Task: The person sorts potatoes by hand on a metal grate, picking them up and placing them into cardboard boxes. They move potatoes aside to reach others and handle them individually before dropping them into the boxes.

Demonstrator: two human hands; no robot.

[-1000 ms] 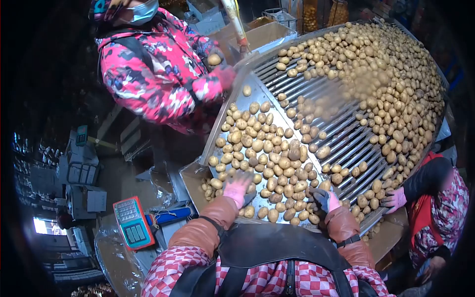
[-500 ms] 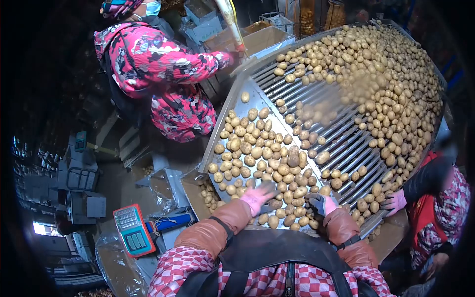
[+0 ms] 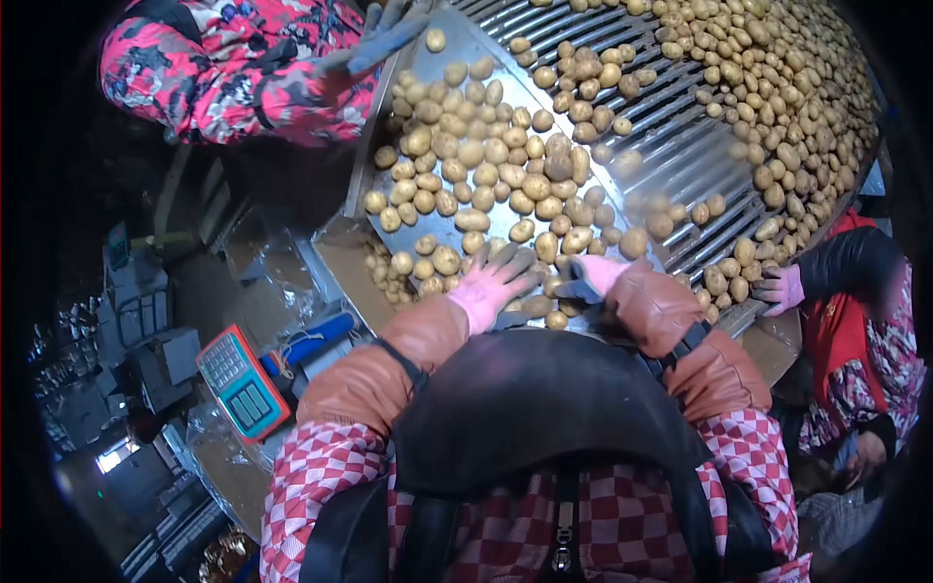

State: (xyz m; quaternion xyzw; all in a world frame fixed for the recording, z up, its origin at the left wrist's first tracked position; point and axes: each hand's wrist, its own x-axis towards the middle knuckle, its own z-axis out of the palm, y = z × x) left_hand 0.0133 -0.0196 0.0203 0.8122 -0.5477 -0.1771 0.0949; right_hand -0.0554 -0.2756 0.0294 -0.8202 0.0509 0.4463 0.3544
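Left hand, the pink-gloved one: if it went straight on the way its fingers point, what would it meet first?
The left hand would meet the potatoes heaped on the metal tray right at its fingertips; it may be touching some of them, but depth is unclear.

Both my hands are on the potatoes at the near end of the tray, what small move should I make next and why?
Probably sweep the left hand leftward, nudging the potatoes under its spread fingers toward the near-left corner of the tray: several already lie in the box below it. The right hand rests on the pile.
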